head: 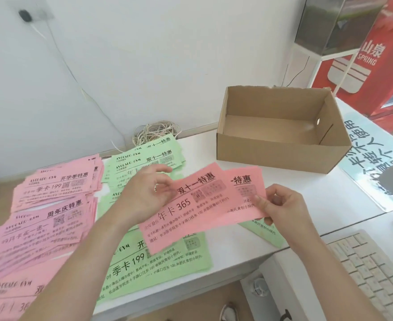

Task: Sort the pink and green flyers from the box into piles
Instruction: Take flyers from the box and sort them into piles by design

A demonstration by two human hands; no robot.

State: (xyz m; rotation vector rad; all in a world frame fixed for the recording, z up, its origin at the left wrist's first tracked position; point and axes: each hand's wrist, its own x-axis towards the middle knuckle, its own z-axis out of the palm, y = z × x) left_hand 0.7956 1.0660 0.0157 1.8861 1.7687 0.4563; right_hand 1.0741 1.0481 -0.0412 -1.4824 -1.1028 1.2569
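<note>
Pink "年卡 365" flyer (191, 216) in left hand (144, 195)

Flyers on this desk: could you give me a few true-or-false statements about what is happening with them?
1. No flyers show inside the cardboard box. True.
2. The flyers fanned between the hands are green. False: the left hand and right hand pinch pink flyers.
3. The pink pile lies left of the green pile. True.
4. The keyboard sits inside the box. False: it is outside the box, at the lower right.
</note>
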